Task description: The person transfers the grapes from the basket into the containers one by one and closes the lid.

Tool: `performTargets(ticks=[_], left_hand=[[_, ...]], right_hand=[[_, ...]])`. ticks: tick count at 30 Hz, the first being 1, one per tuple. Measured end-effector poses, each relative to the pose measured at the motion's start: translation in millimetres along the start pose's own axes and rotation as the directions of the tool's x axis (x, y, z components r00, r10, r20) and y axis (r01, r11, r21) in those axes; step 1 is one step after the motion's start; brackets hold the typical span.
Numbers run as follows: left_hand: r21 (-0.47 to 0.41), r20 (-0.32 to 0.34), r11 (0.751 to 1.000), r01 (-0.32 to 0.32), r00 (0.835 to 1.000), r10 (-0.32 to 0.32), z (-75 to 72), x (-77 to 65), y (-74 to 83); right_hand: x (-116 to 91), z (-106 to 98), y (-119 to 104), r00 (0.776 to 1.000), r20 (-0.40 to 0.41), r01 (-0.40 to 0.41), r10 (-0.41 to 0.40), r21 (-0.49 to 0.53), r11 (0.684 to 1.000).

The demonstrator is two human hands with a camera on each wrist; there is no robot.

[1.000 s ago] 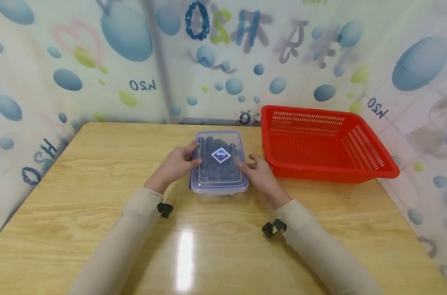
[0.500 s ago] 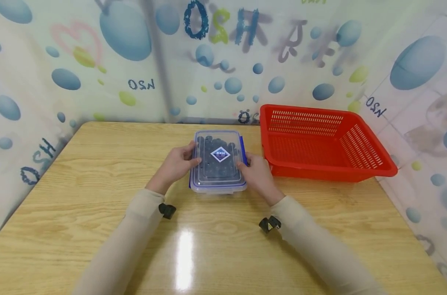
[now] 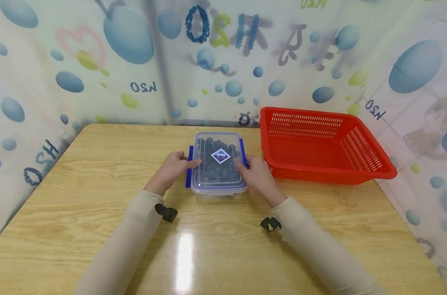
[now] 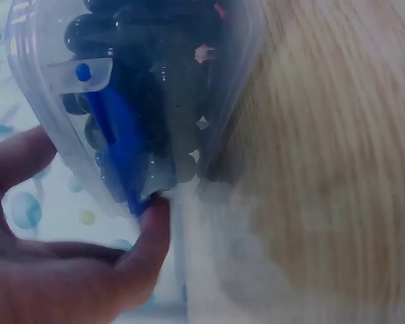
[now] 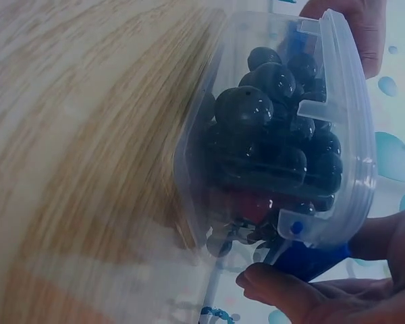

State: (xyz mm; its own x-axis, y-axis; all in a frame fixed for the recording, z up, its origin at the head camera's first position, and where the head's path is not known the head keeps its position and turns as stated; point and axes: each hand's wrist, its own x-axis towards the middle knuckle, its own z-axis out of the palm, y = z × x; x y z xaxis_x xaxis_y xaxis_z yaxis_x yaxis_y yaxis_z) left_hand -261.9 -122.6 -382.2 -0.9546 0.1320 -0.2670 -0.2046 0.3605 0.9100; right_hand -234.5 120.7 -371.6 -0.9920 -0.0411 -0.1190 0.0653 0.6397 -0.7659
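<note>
Head view: clear plastic container [image 3: 218, 166] sits on the wooden table [image 3: 80, 196], centre of frame, lid on, white diamond label [image 3: 220, 156] on top. Contents: dark round berries [image 5: 270, 128], packed close, seen through the wall in both wrist views.

Left hand [image 3: 170, 171] lies against the container's left edge, thumb on the lid rim, fingers curled at the left blue latch [image 3: 188, 168], which stands flared out from the side. In the left wrist view a fingertip [image 4: 152, 223] touches the lower end of that latch [image 4: 121, 145], lower left of frame.

Right hand [image 3: 258, 175] lies against the container's right edge, thumb on the lid rim. The right blue latch [image 3: 242, 152] shows just above the hand, also flared out. In the right wrist view, fingers [image 5: 290, 290] curl under the blue flap [image 5: 310, 260] at the bottom right of frame; the left hand's fingertips [image 5: 354, 27] show over the far edge, upper right.

Red perforated basket [image 3: 360, 172] stands right of centre on the table, near the container, not touching it. Bubble-print sheeting [image 3: 61, 61] fills the upper frame.
</note>
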Motion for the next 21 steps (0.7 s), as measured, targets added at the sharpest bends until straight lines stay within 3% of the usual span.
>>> performTargets(ticks=[2,8,12,18,21], left_hand=[[0.045,-0.054,0.998,-0.041,0.998,0.044,2.7,-2.0,0.1],[0.031,-0.144,0.996,-0.086,0.986,0.090,11.3,-11.4,6.0],[0.119,-0.179,0.988,-0.095,0.977,0.115,13.9,-13.6,15.9],[0.142,-0.151,0.988,-0.058,0.985,0.080,13.2,-13.2,17.3],[0.142,-0.118,0.987,-0.071,0.989,0.088,11.7,-12.0,15.2]], right_hand=[[0,0,1,1.000,0.004,0.006,-0.006,0.005,1.000],[0,3,-4,0.999,0.027,0.019,-0.019,0.019,1.000],[2,3,-10,1.000,0.015,0.023,-0.023,0.004,1.000],[4,4,-12,0.999,0.041,-0.032,0.032,-0.018,0.999],[3,3,-10,0.999,0.043,-0.031,0.034,-0.059,0.998]])
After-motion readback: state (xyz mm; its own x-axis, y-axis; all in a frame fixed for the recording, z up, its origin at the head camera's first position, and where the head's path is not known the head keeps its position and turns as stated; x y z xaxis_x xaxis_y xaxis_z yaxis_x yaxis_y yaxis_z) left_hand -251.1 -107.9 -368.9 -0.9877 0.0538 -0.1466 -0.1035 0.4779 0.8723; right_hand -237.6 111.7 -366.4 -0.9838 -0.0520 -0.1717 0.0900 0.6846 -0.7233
